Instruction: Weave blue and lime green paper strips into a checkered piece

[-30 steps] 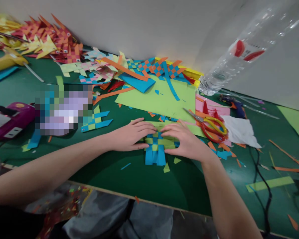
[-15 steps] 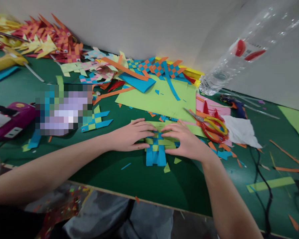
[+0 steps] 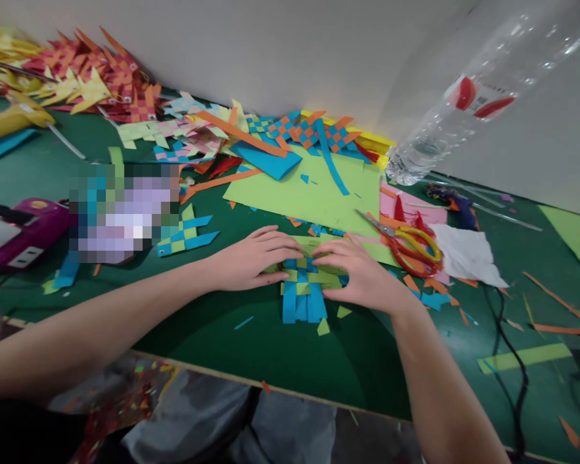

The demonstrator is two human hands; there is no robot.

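Observation:
Blue and light green paper strips, woven over and under each other [image 3: 302, 283], lie on the green table between my two hands. My left hand [image 3: 256, 258] has its fingers curled onto the upper left of the weave. From the other side, my right hand [image 3: 362, 274] grips the upper right, fingertips and thumb around the green strips. Loose blue ends hang toward the table's front edge. Beyond both hands lies another green strip [image 3: 309, 243], partly covered. A finished-looking woven paper fish [image 3: 186, 235] in blue and green rests to the left of my left hand.
Scissors [image 3: 406, 245] with red and yellow handles lie right of my right hand, by a white tissue [image 3: 468, 254]. Behind are green paper sheets [image 3: 309, 193] and a leaning plastic bottle [image 3: 468, 109]. A purple power strip [image 3: 29, 235] and glue gun [image 3: 19, 116] sit left.
My left hand has shifted slightly up and left, uncovering more of the weave. The blue ends have spread a little wider. My right hand stays almost still.

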